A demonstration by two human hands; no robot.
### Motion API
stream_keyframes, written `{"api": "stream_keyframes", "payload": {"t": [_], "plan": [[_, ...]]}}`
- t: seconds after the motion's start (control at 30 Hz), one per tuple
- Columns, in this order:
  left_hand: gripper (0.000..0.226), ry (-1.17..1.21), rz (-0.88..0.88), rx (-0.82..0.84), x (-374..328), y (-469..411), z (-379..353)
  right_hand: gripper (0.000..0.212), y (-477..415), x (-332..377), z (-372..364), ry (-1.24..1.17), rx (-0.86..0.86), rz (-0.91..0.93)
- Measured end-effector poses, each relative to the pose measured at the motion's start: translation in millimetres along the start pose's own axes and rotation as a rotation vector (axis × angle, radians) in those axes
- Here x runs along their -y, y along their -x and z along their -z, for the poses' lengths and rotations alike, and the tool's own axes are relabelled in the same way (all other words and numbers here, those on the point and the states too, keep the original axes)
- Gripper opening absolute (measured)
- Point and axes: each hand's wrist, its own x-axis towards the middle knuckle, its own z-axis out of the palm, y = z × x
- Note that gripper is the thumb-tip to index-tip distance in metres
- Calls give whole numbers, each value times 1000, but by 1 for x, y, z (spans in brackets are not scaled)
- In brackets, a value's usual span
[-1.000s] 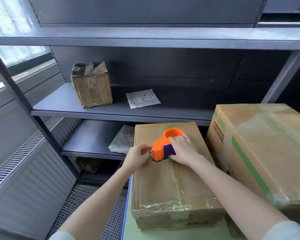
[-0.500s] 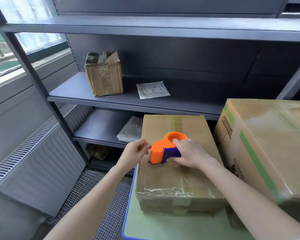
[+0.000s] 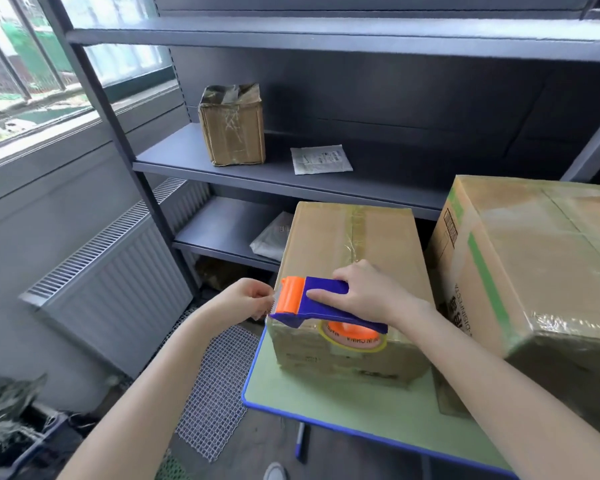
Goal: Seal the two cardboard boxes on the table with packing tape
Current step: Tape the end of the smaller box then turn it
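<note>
A small cardboard box (image 3: 329, 244) stands on the green table (image 3: 326, 400), with a strip of tape along its top. A larger cardboard box (image 3: 541, 258), wrapped in clear tape and with a green stripe, stands right beside it. My right hand (image 3: 364, 292) grips a purple and orange tape dispenser (image 3: 312, 299) over the small box's near left corner; its orange roll shows below the handle. My left hand (image 3: 246, 299) pinches the loose end of clear tape at the dispenser's orange cutter.
A dark metal shelf unit (image 3: 291, 178) stands behind the table, holding a taped cardboard box (image 3: 232, 129), a white packet (image 3: 321, 159) and a plastic bag (image 3: 272, 235) lower down. A radiator (image 3: 118, 285) lines the left wall under the window.
The dispenser has moved from the middle of the small box's top to its near left corner and turned onto its side. My left hand now pinches the tape end.
</note>
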Motion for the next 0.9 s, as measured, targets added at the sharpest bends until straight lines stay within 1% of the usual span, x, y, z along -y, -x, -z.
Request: {"api": "stream_keyframes", "payload": {"t": [0.07, 0.13, 0.23, 0.3, 0.37, 0.47, 0.53, 0.6, 0.77, 0.8, 0.9], "plan": [[30, -59, 14, -16, 6, 11, -1, 62, 2, 5, -4, 20, 31, 35], [32, -81, 26, -66, 8, 16, -1, 63, 0, 10, -8, 28, 47, 42], [36, -141, 38, -122, 8, 17, 2, 70, -4, 14, -12, 24, 99, -23], [36, -99, 57, -116, 7, 17, 7, 67, -7, 12, -11, -88, 176, -108], [34, 24, 72, -80, 4, 16, 11, 57, -10, 11, -9, -205, 263, -164], [30, 97, 68, -81, 1, 13, 13, 45, -12, 8, -5, -308, 373, -185], [26, 68, 50, -72, 2, 11, 13, 43, -13, 9, -4, -322, 442, -179], [25, -22, 42, -46, 6, 10, 14, 47, -12, 8, -7, -406, 519, -199], [31, -24, 46, 9, 14, 3, 19, 38, 0, 1, -23, -801, 630, -215], [32, -44, 36, 27, 14, 1, 19, 36, 2, -1, -25, -850, 646, -223], [33, -122, 8, 88, 15, 0, 18, 36, 6, -5, -21, -878, 669, -258]]}}
